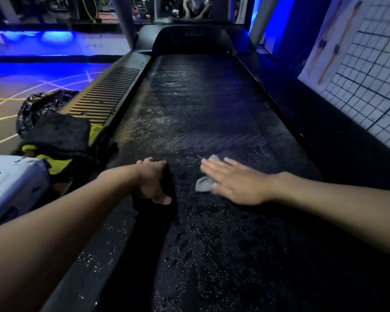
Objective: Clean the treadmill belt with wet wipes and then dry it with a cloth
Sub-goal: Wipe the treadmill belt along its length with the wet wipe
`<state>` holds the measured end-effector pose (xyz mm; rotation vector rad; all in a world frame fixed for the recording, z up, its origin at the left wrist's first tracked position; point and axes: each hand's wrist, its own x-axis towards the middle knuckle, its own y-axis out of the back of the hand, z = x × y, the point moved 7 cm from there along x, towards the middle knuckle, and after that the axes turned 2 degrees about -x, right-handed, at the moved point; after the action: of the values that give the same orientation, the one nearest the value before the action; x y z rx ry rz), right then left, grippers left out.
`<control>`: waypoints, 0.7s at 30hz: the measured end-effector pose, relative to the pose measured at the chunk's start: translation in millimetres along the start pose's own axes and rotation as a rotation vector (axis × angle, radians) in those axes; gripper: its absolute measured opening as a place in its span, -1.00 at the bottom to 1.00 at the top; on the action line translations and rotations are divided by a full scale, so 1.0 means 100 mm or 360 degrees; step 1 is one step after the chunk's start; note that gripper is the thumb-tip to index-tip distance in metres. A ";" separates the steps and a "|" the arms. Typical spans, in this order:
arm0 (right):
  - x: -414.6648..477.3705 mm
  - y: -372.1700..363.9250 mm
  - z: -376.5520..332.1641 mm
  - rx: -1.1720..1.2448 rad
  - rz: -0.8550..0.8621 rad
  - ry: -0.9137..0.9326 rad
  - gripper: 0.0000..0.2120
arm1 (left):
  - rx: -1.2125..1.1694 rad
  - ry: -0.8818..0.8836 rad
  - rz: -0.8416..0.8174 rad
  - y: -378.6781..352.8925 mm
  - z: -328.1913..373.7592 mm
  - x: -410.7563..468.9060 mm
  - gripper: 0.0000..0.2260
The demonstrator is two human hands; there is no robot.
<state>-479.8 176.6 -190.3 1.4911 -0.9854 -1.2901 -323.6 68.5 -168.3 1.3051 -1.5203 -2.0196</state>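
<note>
The black treadmill belt (207,109) runs away from me, shiny with wet streaks in its middle and far part. My right hand (236,181) lies flat with straight fingers on a crumpled grey wet wipe (204,183), pressing it onto the belt. My left hand (152,180) grips a dark strip of black cloth (158,221) that lies along the belt's left edge; its fingers curl round the upper end.
A white and blue wipes pack (11,188) sits at the left. Beside it lie a black and yellow-green cloth pile (59,136) and a black plastic bag (38,106). The ribbed left side rail (104,93) and a tiled wall (374,70) border the treadmill.
</note>
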 end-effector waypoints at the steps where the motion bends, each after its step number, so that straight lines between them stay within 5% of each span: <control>1: 0.06 0.03 0.16 0.0010 -0.0003 -0.0125 -0.41 | -0.0003 -0.0005 0.0017 0.00 -0.02 0.00 0.02; 3: 0.15 0.11 0.33 0.0053 0.0054 -0.0364 -0.40 | -0.0012 0.0010 0.0077 -0.02 -0.10 0.03 0.00; 8: 0.11 0.00 -0.21 0.0015 0.0042 0.0093 -0.40 | -0.0026 0.0165 0.0100 -0.06 -0.26 0.05 0.09; 12: 0.33 0.14 0.17 0.0045 0.0075 -0.0308 -0.41 | -0.0114 0.0094 0.0077 -0.06 -0.27 0.02 0.10; 16: 0.31 0.02 -0.27 -0.0006 0.0063 0.0093 -0.43 | -0.0060 0.0039 0.0039 -0.01 -0.27 0.00 0.03; 21: 0.49 0.19 0.09 0.0067 0.0109 -0.0300 -0.43 | -0.0106 0.0051 0.0089 -0.03 -0.39 -0.04 -0.01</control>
<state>-481.9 123.9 -185.4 1.3732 -1.1818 -1.3863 -289.6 48.1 -170.3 1.2496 -1.4467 -1.9877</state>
